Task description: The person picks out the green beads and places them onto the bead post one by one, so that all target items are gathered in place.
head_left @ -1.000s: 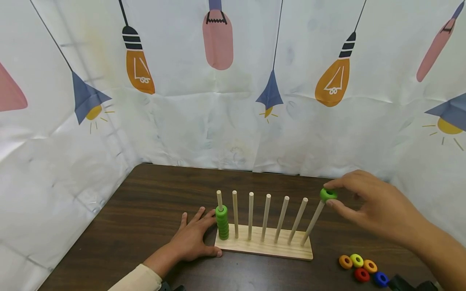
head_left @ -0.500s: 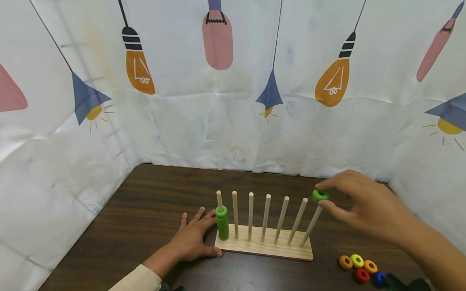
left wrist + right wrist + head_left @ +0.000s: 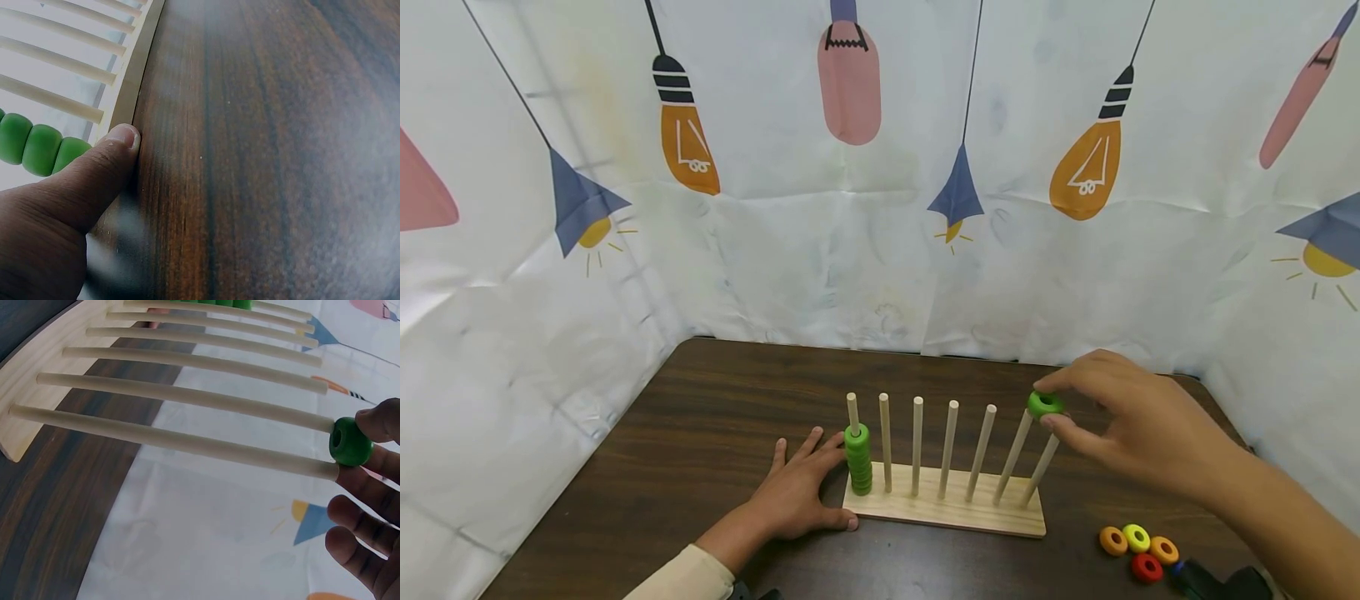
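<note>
In the head view my right hand (image 3: 1138,417) pinches a green ring bead (image 3: 1046,406) between thumb and forefinger, at the height of the peg tops. The right wrist view has this green bead (image 3: 350,441) by the tips of the two rightmost pegs, its hole facing them. The wooden peg rack (image 3: 947,504) stands upright on the table, with a stack of green beads (image 3: 858,460) on its leftmost peg. At that end rests my left hand (image 3: 801,492), fingers spread and straight. Its thumb (image 3: 103,165) touches the rack's front edge.
Right of the rack, several loose beads lie on the dark wooden table (image 3: 700,450): orange, yellow and a red bead (image 3: 1147,568). A blue one is mostly hidden behind a black device (image 3: 1221,582) at my right wrist. A patterned white cloth (image 3: 850,275) hangs behind.
My right hand has moved left with the green bead, from above the rightmost peg to near the top of the peg beside it. My left hand and the rack have stayed put.
</note>
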A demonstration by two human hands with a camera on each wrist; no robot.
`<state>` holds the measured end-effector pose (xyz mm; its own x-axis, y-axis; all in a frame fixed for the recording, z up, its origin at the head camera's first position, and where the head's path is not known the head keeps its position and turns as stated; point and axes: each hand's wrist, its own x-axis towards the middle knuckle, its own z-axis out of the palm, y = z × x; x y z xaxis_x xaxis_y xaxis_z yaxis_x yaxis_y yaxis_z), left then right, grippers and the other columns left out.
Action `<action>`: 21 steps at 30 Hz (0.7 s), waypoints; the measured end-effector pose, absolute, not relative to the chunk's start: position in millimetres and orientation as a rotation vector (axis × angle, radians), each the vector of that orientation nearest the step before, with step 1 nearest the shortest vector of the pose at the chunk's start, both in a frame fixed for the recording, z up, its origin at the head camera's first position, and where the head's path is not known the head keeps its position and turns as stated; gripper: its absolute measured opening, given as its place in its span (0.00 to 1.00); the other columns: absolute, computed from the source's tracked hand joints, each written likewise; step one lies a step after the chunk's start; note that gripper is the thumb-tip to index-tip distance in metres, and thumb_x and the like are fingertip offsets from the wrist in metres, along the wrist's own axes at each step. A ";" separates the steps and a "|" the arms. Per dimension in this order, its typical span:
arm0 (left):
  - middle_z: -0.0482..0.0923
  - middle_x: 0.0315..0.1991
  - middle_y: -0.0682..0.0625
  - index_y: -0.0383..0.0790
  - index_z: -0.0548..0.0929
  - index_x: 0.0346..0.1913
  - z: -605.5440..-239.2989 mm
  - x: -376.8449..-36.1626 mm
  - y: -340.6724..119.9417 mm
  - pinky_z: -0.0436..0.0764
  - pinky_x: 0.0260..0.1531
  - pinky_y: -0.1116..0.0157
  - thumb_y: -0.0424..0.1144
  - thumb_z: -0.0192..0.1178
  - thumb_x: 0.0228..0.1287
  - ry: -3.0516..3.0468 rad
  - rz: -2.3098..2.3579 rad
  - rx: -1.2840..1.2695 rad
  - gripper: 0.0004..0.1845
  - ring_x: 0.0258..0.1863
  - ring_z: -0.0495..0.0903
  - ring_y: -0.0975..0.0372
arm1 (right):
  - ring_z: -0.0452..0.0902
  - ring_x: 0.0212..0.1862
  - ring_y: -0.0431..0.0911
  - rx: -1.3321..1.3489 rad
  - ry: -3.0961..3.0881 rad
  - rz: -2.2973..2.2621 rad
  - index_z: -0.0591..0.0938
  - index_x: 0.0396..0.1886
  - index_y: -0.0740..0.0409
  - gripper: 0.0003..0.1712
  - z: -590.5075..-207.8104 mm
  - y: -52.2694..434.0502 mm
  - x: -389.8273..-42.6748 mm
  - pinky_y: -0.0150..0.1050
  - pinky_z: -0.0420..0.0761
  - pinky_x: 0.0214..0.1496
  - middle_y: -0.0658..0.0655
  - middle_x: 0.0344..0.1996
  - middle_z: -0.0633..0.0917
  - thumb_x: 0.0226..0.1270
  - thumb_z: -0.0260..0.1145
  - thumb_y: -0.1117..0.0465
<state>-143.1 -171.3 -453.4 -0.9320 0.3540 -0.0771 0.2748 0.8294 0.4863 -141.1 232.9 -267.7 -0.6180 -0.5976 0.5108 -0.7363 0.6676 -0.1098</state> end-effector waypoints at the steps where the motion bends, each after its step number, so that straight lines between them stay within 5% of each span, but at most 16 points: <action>1: 0.58 0.80 0.50 0.54 0.72 0.75 -453.4 -143.1 -171.3 0.33 0.68 0.27 0.69 0.74 0.48 2.846 0.718 0.492 0.51 0.80 0.45 0.44 | 0.81 0.45 0.38 1.046 -2.444 0.432 0.87 0.48 0.40 0.25 -267.5 231.9 -141.4 0.38 0.83 0.38 0.36 0.44 0.84 0.50 0.83 0.61; 21: 0.58 0.80 0.51 0.55 0.71 0.75 -453.1 -143.0 -171.1 0.33 0.68 0.28 0.70 0.74 0.47 2.847 0.710 0.482 0.51 0.80 0.45 0.45 | 0.80 0.47 0.35 1.157 -2.386 0.484 0.87 0.50 0.42 0.20 -266.1 212.3 -145.6 0.36 0.82 0.39 0.35 0.45 0.84 0.58 0.79 0.60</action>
<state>-143.0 -171.1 -453.1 -0.9338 0.3479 -0.0832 0.2681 0.8346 0.4813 -145.6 212.3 -266.1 -0.5520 -0.6452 0.5282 -0.7999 0.5886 -0.1170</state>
